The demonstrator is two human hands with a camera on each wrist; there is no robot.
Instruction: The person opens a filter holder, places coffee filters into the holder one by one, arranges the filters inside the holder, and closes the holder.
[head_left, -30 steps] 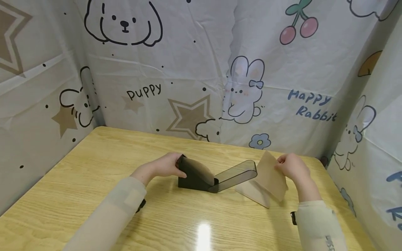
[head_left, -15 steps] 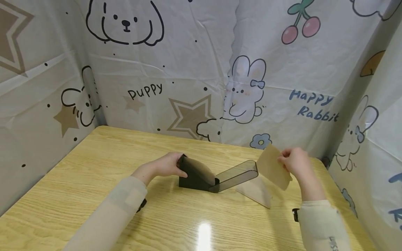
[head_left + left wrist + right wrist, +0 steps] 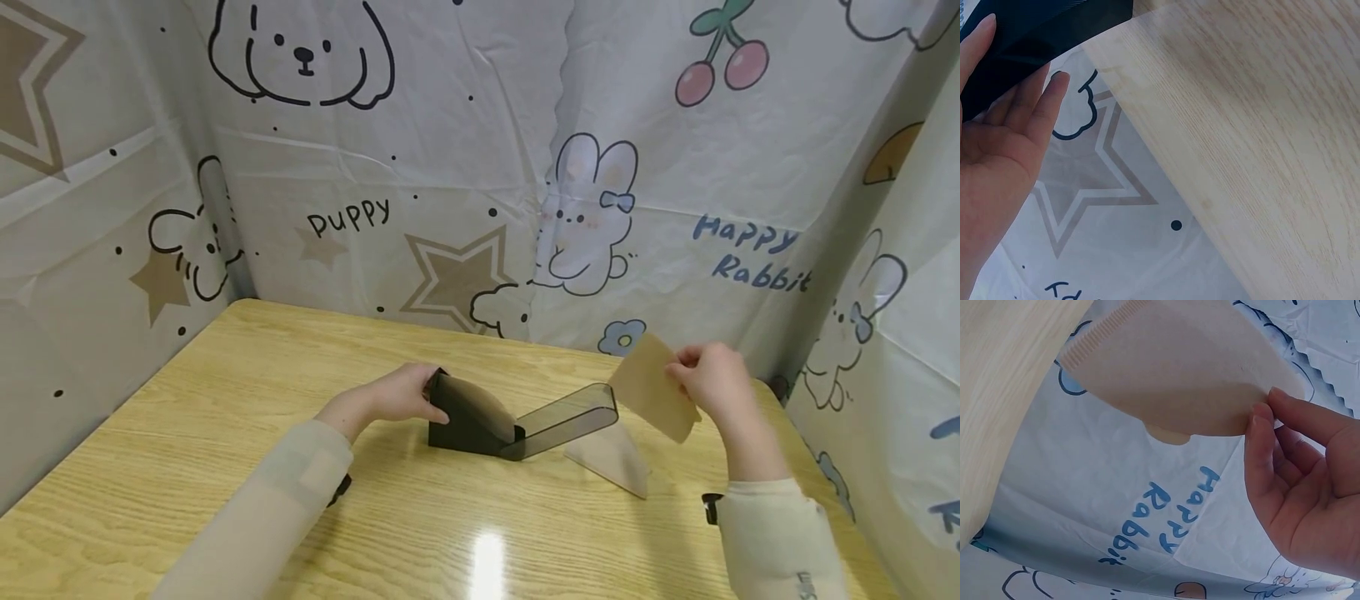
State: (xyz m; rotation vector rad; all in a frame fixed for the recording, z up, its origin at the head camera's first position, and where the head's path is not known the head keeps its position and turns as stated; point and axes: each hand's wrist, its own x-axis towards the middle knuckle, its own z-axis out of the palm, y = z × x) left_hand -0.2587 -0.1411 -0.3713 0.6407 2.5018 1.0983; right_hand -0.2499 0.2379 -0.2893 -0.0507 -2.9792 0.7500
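In the head view my left hand (image 3: 397, 393) grips the raised back end of a black coffee filter holder (image 3: 461, 429) standing on the table. Its smoky see-through lid (image 3: 562, 423) is swung out to the right, and a brownish curved surface shows along the sloping top. My right hand (image 3: 714, 379) pinches a tan paper coffee filter (image 3: 648, 390) by its edge, raised above the table. The right wrist view shows this filter (image 3: 1172, 369) with a crimped seam and a small tab, between thumb and fingertips. More filter paper (image 3: 611, 458) lies flat, partly behind the lid.
The wooden table (image 3: 390, 533) ends at a printed cloth backdrop (image 3: 330, 158) behind it. Cloth (image 3: 885, 400) also closes off the right side, near my right hand.
My right hand has lifted the coffee filter up and slightly right, away from the paper lying on the table. My left hand and the holder stay put.
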